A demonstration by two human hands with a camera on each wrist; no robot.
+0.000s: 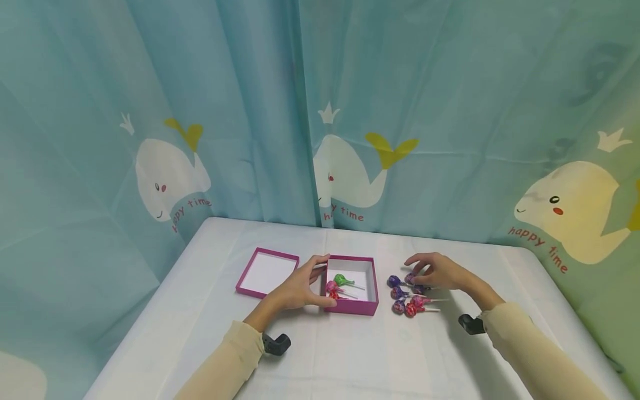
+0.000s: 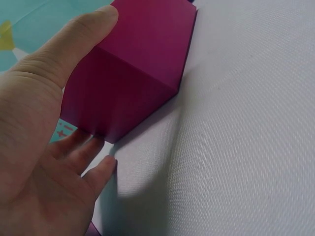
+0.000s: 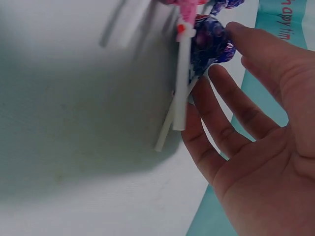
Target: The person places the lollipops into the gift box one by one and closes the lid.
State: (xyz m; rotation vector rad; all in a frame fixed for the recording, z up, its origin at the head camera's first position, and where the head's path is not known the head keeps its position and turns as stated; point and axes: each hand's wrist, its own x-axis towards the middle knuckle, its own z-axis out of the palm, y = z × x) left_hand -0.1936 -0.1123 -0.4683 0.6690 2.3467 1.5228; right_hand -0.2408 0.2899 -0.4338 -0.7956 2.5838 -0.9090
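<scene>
My left hand [image 1: 295, 286] holds the left side of an open magenta box [image 1: 352, 308], thumb on its front wall and fingers toward the back. In the left wrist view the thumb presses the box wall [image 2: 147, 44]. Inside lie a green lollipop [image 1: 340, 279], a pink lollipop [image 1: 332, 286] and a red one near the front wall. My right hand [image 1: 442, 272] reaches over the lollipop pile right of the box. In the right wrist view its thumb and fingers are spread around a purple-wrapped lollipop [image 3: 211, 44], thumb tip at the wrapper; a pink lollipop's stick [image 3: 182, 88] crosses in front.
The magenta-rimmed lid [image 1: 267, 272] lies left of the box, white inside up. Several purple, red and pink lollipops [image 1: 398, 306] lie close together on the white-covered table [image 1: 350, 355]. A blue whale-print curtain [image 1: 260, 111] hangs behind the table.
</scene>
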